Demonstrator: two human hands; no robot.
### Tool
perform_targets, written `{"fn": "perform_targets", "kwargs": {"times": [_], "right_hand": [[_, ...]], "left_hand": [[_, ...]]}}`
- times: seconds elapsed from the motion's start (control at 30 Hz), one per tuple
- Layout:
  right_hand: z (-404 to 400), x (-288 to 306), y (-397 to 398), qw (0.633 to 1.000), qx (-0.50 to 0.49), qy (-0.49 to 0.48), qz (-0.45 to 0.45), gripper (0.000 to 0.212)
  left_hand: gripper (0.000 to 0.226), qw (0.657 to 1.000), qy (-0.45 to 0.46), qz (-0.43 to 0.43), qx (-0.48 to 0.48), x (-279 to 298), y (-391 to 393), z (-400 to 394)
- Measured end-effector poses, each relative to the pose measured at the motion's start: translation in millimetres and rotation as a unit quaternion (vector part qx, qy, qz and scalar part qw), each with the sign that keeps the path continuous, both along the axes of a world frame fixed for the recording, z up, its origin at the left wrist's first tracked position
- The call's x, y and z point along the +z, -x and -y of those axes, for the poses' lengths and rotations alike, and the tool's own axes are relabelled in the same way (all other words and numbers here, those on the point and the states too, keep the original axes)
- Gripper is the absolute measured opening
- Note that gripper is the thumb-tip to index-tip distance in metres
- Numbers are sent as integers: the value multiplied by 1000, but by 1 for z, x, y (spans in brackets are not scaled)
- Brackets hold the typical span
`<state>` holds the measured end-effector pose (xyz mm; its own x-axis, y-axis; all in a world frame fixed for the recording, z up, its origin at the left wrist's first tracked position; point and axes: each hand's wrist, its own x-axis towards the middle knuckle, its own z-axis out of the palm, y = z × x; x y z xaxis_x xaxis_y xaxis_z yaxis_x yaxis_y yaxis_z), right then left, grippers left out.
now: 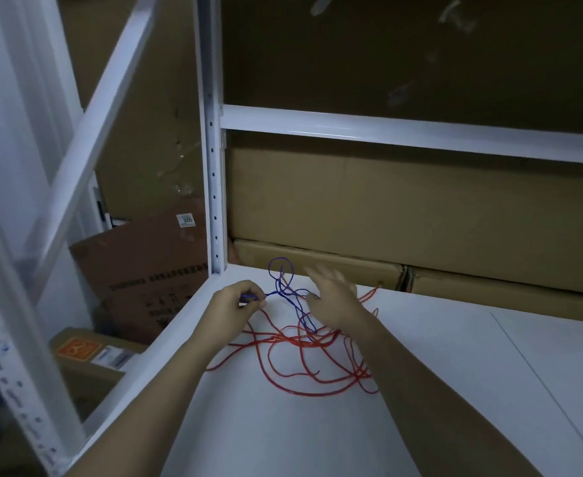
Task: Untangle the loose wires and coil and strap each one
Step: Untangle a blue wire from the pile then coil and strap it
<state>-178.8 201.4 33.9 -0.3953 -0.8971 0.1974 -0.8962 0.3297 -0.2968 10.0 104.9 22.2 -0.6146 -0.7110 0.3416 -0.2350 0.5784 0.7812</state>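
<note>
While your left hand point(238, 302) pinches a bunched end of the blue wire point(291, 297) near the far-left corner of the white shelf point(438, 373), your right hand point(333, 299) hovers just right of it, fingers spread and relaxed, blurred, gripping nothing that I can see. Blue wire loops up from the pinch, then trails nearward into the red wire point(303, 359). Red wire lies in a loose tangle on the shelf, between your forearms, crossing the blue in the middle. White upright post point(214, 166) stands at the corner; cardboard boxes point(386, 208) sit stacked behind the shelf.
</note>
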Motion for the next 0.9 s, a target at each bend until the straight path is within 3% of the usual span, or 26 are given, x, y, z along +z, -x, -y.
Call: {"fn": "perform_targets", "kwargs": {"times": [0.1,0.27,0.4,0.5,0.6,0.7,0.9], "right_hand": [[27,-11,-3,998,17,-66,11,56],[67,-32,-6,992,-12,-81,100,56],[92,-48,-12,982,25,-30,182,26],[100,-48,-14,972,58,79,212,21],[95,-34,-8,940,17,219,261,18],[80,-16,1,911,-25,325,254,20],[37,38,18,807,-138,518,246,20]], "left_hand": [[16,1000,9,14,-7,3,-9,12],[12,1000,11,14,4,2,-19,39],[18,999,21,24,1,-1,-22,62],[15,999,22,18,25,-6,-20,80],[10,998,8,2,61,-11,-15,93],[9,998,5,-12,66,-11,-5,102],[14,998,-8,-29,53,-10,21,104]]}}
